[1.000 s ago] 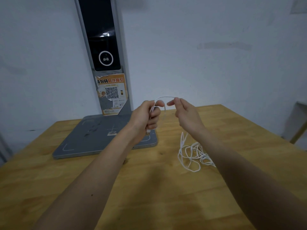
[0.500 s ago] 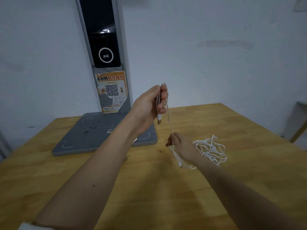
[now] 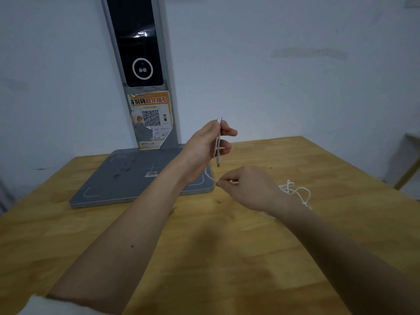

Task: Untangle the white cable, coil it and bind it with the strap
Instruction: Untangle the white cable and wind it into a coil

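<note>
The place looked like a parcel pickup point or a plain back room rather than a home. A grey scanning stand (image 3: 145, 173) with a tall column and a dark screen (image 3: 136, 42) stood on a bare wooden table (image 3: 227, 258), bearing an orange QR-code sticker (image 3: 151, 119) (its edges torn and peeling). Behind it ran a scuffed, unadorned white wall (image 3: 284, 76).
</note>
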